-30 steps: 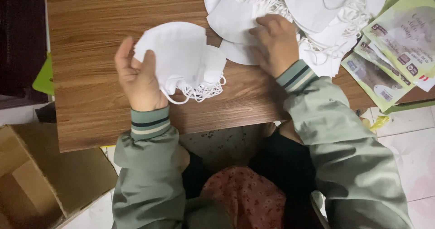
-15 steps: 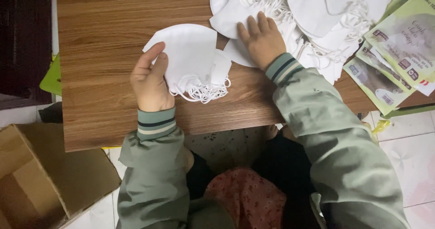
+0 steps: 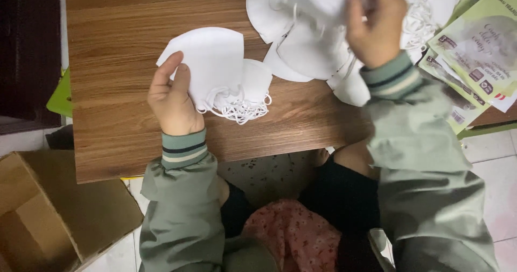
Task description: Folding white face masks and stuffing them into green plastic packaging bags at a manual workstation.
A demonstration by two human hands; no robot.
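My left hand (image 3: 172,97) holds a small stack of folded white face masks (image 3: 215,67) against the wooden table (image 3: 118,46), with their ear loops hanging to the right. My right hand (image 3: 377,27) is raised over a loose pile of white masks (image 3: 307,40) at the table's far side, and its fingers pinch one mask at the top of that pile.
Printed green and white packets (image 3: 479,51) lie at the table's right edge. An open cardboard box (image 3: 48,218) stands on the floor at the lower left. A green object (image 3: 60,94) pokes out beside the table's left edge. My knees are under the table.
My right hand has moved from lying flat on the mask pile to lifting up and to the right with a mask pinched. My left hand keeps holding the stack in place.
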